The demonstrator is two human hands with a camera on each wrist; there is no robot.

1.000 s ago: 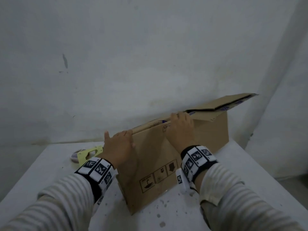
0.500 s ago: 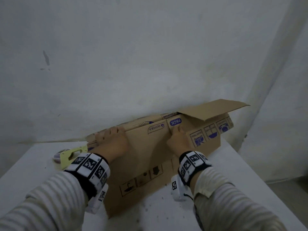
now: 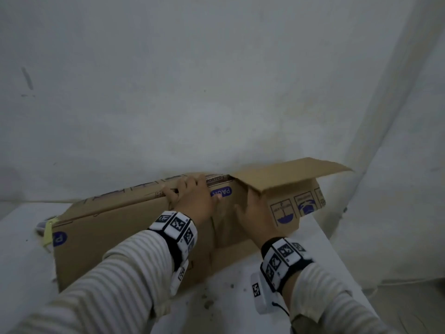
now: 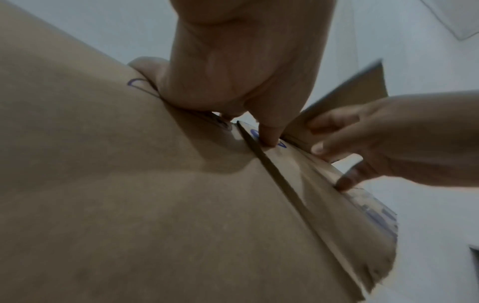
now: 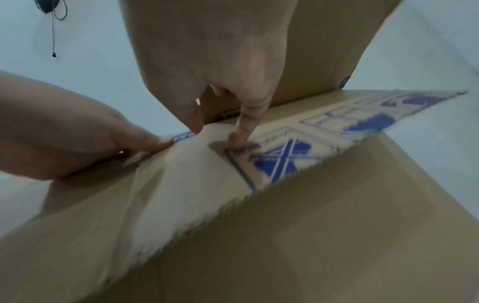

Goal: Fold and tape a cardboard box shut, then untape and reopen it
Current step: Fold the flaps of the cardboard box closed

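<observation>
A brown cardboard box (image 3: 125, 232) with blue print lies low on the white table (image 3: 21, 249), against the wall. My left hand (image 3: 192, 196) is at the middle of its top. Its fingers reach over the edge of the long near flap (image 4: 129, 164) and its thumb (image 4: 269, 135) presses down beside the seam. Just to the right, my right hand (image 3: 255, 213) sits under the raised end flap (image 3: 289, 174). Its straight fingertips (image 5: 238, 141) press on the printed cardboard at the foot of that flap. In the left wrist view the right hand (image 4: 362, 143) touches the flap's underside.
A yellow tape dispenser (image 3: 48, 233) pokes out from behind the box's left end. The grey wall (image 3: 216, 92) stands right behind the box. The table's right edge (image 3: 337, 249) runs close to my right wrist. Dark specks dot the tabletop in front.
The box has been pushed down and away, from standing tall to lying low. My left hand slid right along the top edge to the middle. My right hand moved under the raised flap.
</observation>
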